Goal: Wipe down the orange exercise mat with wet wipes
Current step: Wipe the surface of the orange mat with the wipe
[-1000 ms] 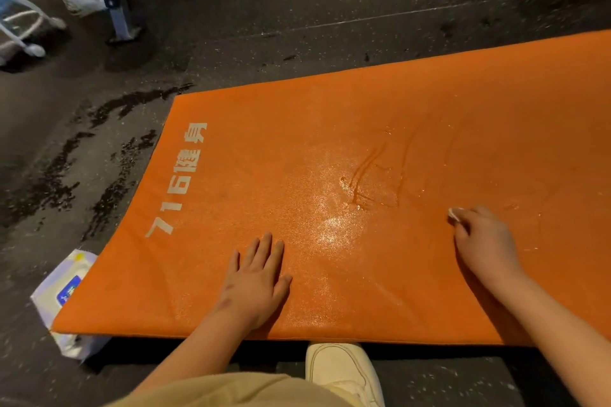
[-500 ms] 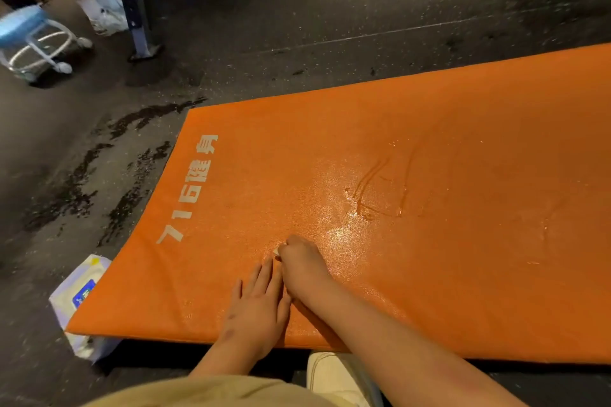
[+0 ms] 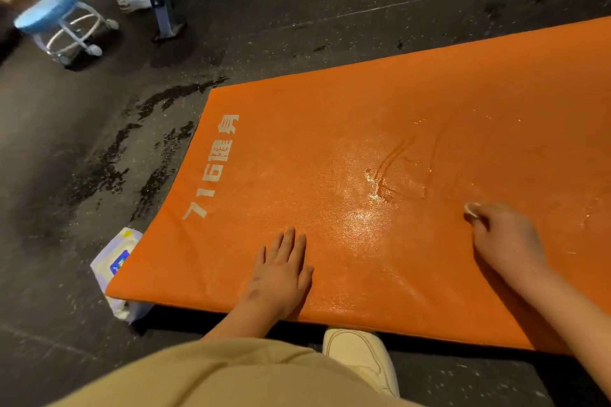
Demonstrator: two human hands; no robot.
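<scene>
Orange mat (image 3: 396, 142): it is laid flat on the dark floor (image 3: 297, 10) and fills the middle and right of the frame.
Which way: its long side runs from the lower left to the upper right. The short end with the white letters (image 3: 211, 168) is turned to the left of the frame.
Wet patch (image 3: 360, 215): a shiny spot with thin streaks is seen in the middle of the mat.
Left hand (image 3: 281, 271): it is laid flat on the mat near the lower edge. The fingers are straight and nothing is held.
Right hand (image 3: 506, 238): at the right of the frame, its fingers are curled round a small white wet wipe (image 3: 471, 208), which is pressed on the mat.
How it feels: the mat is judged to be soft, bendy and light, so it could be pushed along the floor. The shiny part is likely slippery.
Where to hold: it is best pinned with a flat palm on a dry part near the lower edge, or lifted by that edge.
Pack of wipes (image 3: 115, 261): a white pack is tucked partly under the lower left corner of the mat.
Other things: a blue stool (image 3: 49, 13) is seen at the upper left, and a white shoe (image 3: 360, 357) at the bottom.
</scene>
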